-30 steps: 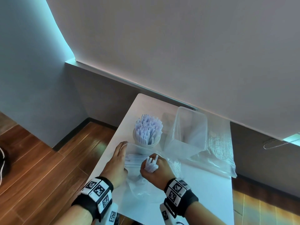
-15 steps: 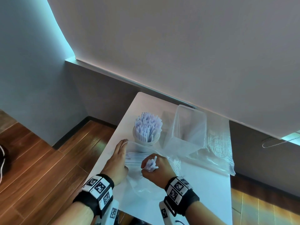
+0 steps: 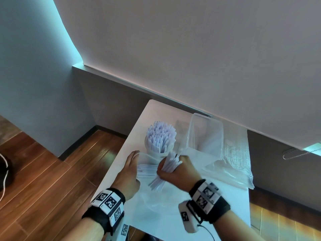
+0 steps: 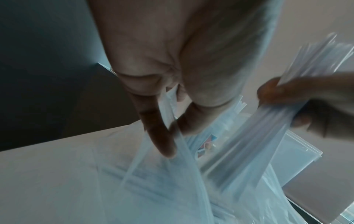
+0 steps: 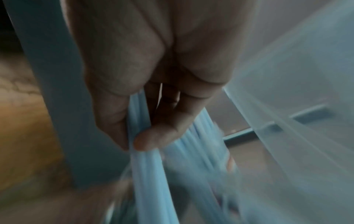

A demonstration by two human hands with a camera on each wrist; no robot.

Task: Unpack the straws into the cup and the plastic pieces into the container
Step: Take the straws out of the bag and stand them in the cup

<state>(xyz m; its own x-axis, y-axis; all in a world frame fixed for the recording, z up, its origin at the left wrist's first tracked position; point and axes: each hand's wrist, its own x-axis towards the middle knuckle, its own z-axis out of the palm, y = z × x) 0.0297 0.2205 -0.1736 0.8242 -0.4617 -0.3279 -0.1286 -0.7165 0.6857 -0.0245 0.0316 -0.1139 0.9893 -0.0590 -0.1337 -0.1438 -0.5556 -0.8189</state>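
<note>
A cup [image 3: 159,152] packed with white straws [image 3: 160,135] stands upright near the table's left edge. My right hand [image 3: 175,169] grips a bundle of white straws [image 3: 167,168], tilted, just in front of the cup; the same bundle [image 5: 145,159] shows between thumb and fingers in the right wrist view. My left hand [image 3: 129,173] pinches the rim of a clear plastic bag [image 4: 172,131] between thumb and forefinger. More straws [image 3: 146,170] lie inside that bag [image 3: 156,197]. The clear square container [image 3: 205,136] stands tilted to the right of the cup.
A second crumpled clear bag [image 3: 232,162] lies at the table's right side, against the wall. The white table [image 3: 217,206] is small; wooden floor [image 3: 52,171] drops away past its left edge. A grey wall runs close behind the container.
My right hand has lifted a longer bundle of straws out of the bag and moved up and right toward the cup. The left hand has stayed on the bag's rim.
</note>
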